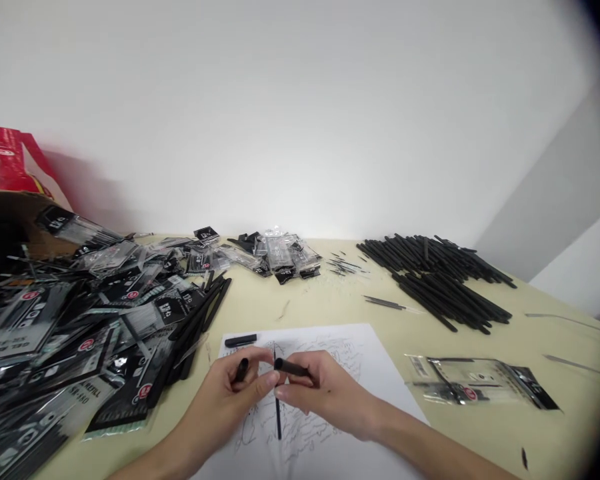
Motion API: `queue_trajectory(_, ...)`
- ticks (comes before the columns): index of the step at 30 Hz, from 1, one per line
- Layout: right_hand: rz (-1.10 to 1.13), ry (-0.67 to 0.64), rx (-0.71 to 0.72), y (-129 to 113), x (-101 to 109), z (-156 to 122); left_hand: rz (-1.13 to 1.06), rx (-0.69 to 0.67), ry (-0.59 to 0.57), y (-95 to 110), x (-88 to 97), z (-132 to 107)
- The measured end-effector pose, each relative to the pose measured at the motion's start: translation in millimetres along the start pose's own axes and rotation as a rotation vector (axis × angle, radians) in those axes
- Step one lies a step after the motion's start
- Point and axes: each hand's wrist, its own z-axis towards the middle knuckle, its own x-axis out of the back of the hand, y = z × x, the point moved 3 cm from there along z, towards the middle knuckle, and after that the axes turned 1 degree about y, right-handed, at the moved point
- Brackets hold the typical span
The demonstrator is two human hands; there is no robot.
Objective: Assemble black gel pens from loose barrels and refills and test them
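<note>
My left hand (pixel 237 387) is closed round a short black pen part (pixel 241 371), with thumb and finger pinching near the centre. My right hand (pixel 325 390) grips a black pen barrel (pixel 291 367) pointing left toward the other hand. A thin black refill (pixel 278 417) lies or hangs between both hands over a scribbled white paper sheet (pixel 350 363). A black pen cap (pixel 241 340) rests on the paper's top left corner.
A big heap of black packaged refill bags (pixel 80 333) fills the left side, with a cardboard box (pixel 10 220) and a red bag (pixel 10 163) behind. More packets (pixel 280 253) lie at the back centre. A pile of black pen barrels (pixel 440 277) sits at right, and one clear packet (pixel 480 387) lies near the paper.
</note>
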Motion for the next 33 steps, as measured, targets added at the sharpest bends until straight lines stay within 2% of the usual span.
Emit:
queue_trajectory(4,0.033,0.031,0.0,2.9,-0.3,2.1,-0.045,0.03,-0.023,4.9,-2.3,1.0)
queue_trajectory(7,0.016,0.079,-0.002,0.8,4.3,0.2,-0.231,0.07,-0.036,1.1,-3.1,4.3)
queue_trajectory(10,-0.017,0.164,0.02,-0.7,13.2,-3.9,-0.473,0.131,0.096,-4.0,2.5,8.4)
queue_trajectory(12,-0.034,0.197,0.034,1.0,18.2,-5.9,-0.551,0.148,0.206,-5.0,8.4,9.8)
queue_trajectory(17,-0.2,0.165,0.041,10.1,21.1,-6.0,-0.559,0.114,0.367,-3.0,21.7,10.0)
queue_trajectory(22,-0.417,0.113,0.096,7.7,19.9,-7.4,-0.527,0.087,0.484,-0.2,31.9,10.2)
queue_trajectory(26,-0.498,0.108,0.113,6.0,21.8,-9.3,-0.516,0.039,0.509,3.2,36.0,11.9)
queue_trajectory(33,-0.518,0.092,0.124,6.1,23.7,-9.3,-0.467,0.041,0.489,3.4,29.8,10.0)
